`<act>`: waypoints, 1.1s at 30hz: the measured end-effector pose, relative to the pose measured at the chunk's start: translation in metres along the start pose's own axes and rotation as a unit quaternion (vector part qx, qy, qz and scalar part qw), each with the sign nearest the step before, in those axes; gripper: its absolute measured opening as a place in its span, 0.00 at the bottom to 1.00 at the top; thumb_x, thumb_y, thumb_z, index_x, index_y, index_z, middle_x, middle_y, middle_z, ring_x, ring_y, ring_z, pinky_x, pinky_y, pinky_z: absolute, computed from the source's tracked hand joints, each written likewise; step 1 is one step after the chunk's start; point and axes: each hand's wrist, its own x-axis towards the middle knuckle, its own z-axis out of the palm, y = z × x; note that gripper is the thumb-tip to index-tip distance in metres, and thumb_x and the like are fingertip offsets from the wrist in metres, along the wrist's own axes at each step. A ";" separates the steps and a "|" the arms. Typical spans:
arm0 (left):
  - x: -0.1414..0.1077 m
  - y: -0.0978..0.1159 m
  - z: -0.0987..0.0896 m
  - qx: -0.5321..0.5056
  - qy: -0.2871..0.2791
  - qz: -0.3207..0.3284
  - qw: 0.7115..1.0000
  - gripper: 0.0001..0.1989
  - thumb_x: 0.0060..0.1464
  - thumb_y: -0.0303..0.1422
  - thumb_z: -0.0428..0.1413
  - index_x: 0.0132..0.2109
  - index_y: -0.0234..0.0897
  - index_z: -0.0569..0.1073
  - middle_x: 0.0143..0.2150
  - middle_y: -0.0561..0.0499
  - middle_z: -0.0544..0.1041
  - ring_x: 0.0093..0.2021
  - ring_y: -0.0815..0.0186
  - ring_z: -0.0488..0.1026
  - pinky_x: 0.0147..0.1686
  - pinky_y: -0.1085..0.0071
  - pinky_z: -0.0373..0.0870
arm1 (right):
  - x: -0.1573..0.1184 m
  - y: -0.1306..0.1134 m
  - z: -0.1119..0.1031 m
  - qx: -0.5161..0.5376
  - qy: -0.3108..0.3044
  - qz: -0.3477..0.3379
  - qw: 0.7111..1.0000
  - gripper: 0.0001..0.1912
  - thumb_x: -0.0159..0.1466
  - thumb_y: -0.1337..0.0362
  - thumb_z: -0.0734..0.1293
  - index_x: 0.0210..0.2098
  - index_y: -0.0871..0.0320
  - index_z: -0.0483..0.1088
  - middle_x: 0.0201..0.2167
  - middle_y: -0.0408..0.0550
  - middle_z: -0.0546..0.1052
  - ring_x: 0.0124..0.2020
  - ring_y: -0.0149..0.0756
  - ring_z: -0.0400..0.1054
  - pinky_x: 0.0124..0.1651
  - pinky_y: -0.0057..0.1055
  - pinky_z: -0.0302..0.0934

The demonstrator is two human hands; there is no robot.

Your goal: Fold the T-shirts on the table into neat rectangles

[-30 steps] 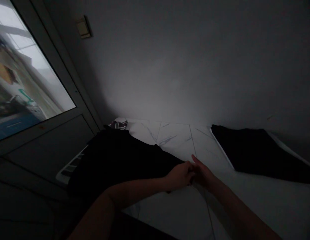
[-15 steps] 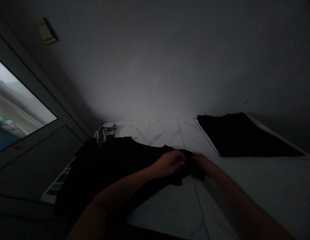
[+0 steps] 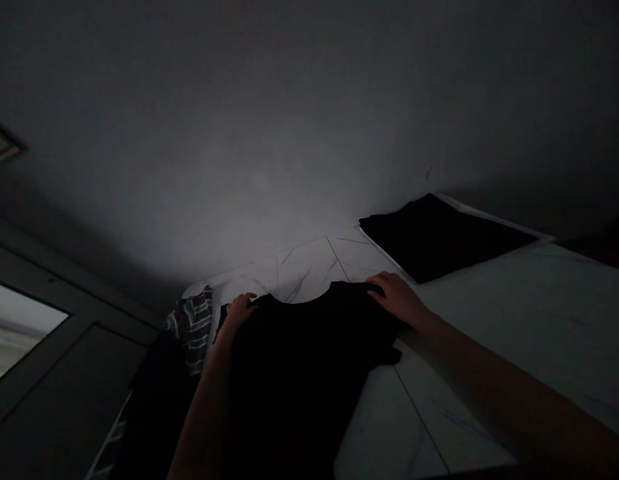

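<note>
A black T-shirt lies spread on the marble-patterned table, its curved neckline toward the wall. My left hand is closed on the shirt's left shoulder, beside the neckline. At the opposite shoulder, my right hand grips the fabric with its fingers bent over the edge. A short sleeve sticks out below my right wrist. Dim light hides the folds in the black cloth.
On the left are a striped cloth and more dark clothing. A folded black garment lies on something white by the wall. The table runs rightward; a door stands at left.
My left hand has moved left, away from my right hand, to the other shoulder. The T-shirt is now spread out, apart from the striped cloth. The view has tilted.
</note>
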 end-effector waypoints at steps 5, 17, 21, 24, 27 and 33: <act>0.005 -0.003 0.009 0.015 0.034 0.000 0.999 0.07 0.56 0.33 0.55 0.42 0.40 0.74 0.48 0.45 0.77 0.52 0.55 0.72 0.47 0.63 0.67 | 0.000 -0.003 0.011 -0.003 0.012 0.012 1.000 0.13 0.66 0.59 0.63 0.46 0.54 0.75 0.42 0.53 0.76 0.45 0.47 0.69 0.51 0.42 0.64; -0.025 0.037 -0.034 -0.162 0.079 0.170 0.969 0.09 0.46 0.21 0.45 0.30 0.41 0.61 0.32 0.53 0.72 0.37 0.65 0.70 0.42 0.72 0.67 | 0.005 -0.022 0.023 0.091 -0.008 -0.013 0.996 0.10 0.66 0.60 0.62 0.33 0.55 0.73 0.38 0.51 0.77 0.43 0.42 0.70 0.50 0.39 0.62; -0.043 0.041 -0.059 -0.195 0.095 0.212 0.953 0.11 0.40 0.21 0.46 0.31 0.40 0.64 0.35 0.53 0.72 0.38 0.65 0.70 0.43 0.71 0.67 | 0.012 -0.024 0.025 0.114 -0.023 0.055 0.992 0.11 0.64 0.59 0.62 0.29 0.55 0.71 0.32 0.49 0.76 0.35 0.40 0.71 0.42 0.35 0.63; -0.056 0.042 -0.073 -0.205 0.095 0.218 0.949 0.14 0.41 0.20 0.47 0.35 0.40 0.67 0.38 0.53 0.73 0.40 0.65 0.71 0.44 0.69 0.68 | 0.021 -0.026 0.024 0.084 -0.027 0.098 0.991 0.06 0.60 0.65 0.66 0.37 0.57 0.73 0.34 0.50 0.78 0.36 0.41 0.72 0.40 0.33 0.62; -0.069 0.036 -0.084 -0.226 0.055 0.234 0.944 0.12 0.46 0.25 0.53 0.40 0.41 0.70 0.39 0.53 0.75 0.40 0.64 0.72 0.43 0.67 0.69 | 0.032 -0.027 0.019 0.048 -0.067 0.116 0.990 0.14 0.56 0.71 0.67 0.42 0.59 0.74 0.37 0.52 0.80 0.40 0.42 0.73 0.43 0.32 0.62; -0.075 0.000 -0.093 -0.282 0.108 0.256 0.918 0.12 0.55 0.36 0.55 0.47 0.43 0.74 0.39 0.52 0.77 0.39 0.63 0.74 0.42 0.66 0.71 | 0.060 -0.023 -0.011 0.066 -0.045 0.083 0.993 0.03 0.53 0.71 0.68 0.26 0.56 0.72 0.31 0.48 0.79 0.37 0.40 0.73 0.41 0.31 0.61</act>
